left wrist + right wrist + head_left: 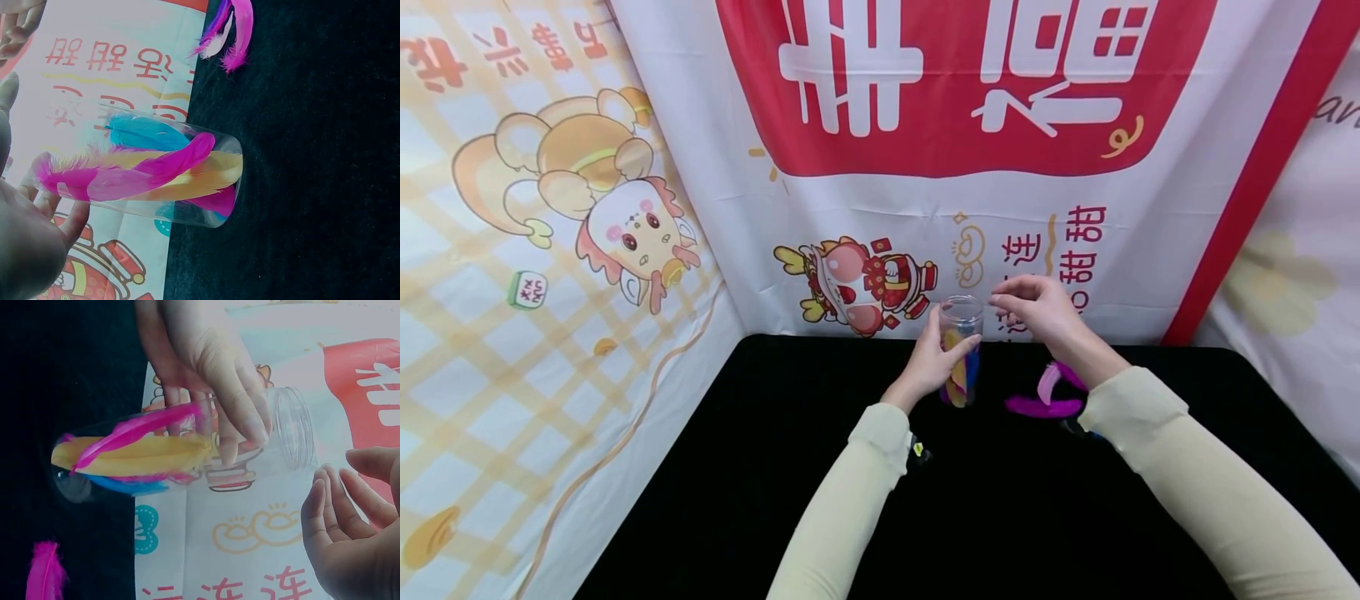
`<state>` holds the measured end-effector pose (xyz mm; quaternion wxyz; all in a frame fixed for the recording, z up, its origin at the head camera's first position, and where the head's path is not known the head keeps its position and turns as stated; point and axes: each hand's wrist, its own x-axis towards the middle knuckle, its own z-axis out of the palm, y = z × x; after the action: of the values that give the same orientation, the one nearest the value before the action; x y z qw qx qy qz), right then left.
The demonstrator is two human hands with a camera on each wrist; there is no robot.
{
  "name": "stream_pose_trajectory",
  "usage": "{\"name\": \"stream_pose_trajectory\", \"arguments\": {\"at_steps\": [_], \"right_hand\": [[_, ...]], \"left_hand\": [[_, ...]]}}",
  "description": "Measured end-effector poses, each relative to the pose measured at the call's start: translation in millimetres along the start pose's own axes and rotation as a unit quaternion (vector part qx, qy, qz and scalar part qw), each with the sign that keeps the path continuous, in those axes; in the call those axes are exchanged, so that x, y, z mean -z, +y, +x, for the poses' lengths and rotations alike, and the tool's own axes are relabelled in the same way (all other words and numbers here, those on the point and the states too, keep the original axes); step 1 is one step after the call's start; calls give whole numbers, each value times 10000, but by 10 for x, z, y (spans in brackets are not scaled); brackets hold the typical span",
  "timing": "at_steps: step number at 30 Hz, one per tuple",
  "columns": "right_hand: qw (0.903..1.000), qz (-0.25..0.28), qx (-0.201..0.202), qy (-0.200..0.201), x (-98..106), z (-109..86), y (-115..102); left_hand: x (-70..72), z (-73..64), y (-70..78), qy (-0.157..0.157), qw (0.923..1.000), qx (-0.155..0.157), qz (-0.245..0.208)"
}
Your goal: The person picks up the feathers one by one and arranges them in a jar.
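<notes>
A clear plastic jar point(961, 350) stands upright on the black table point(760, 483) near its back edge. It holds several feathers point(156, 172): pink, yellow and blue. My left hand point(951, 340) grips the jar round its side, thumb in front and fingers behind. The jar's threaded mouth point(294, 428) has no lid on it. My right hand point(1003, 310) hovers just right of the mouth with loosely bent fingers point(322, 500) and holds nothing. Loose pink and purple feathers point(1047, 402) lie on the table under my right forearm.
Printed banners point(925, 208) hang as walls behind and to the left of the table, close behind the jar. One pink feather point(45, 572) lies on the black cloth a short way from the jar's base.
</notes>
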<state>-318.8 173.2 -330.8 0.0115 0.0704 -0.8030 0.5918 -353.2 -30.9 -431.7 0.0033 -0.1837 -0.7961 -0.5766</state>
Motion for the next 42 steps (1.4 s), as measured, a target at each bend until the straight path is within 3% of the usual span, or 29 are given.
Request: {"name": "stream_pose_trajectory", "arguments": {"at_steps": [8,16,28,42], "right_hand": [[9990,-428,62,-81,103,-80,86],[9990,-430,88,21,205,-117,223],[9986,-499,108,-133,343,-169,345],[9987,-496,-125,-19,570,-330,485]], "left_hand": [[-7,-2,3,17,10000,75,-32],[-6,-2,0,50,9999,74,-64],[-9,-2,-15,39,10000,76,-51],[-3,-1,-34,24,10000,36,-88]]}}
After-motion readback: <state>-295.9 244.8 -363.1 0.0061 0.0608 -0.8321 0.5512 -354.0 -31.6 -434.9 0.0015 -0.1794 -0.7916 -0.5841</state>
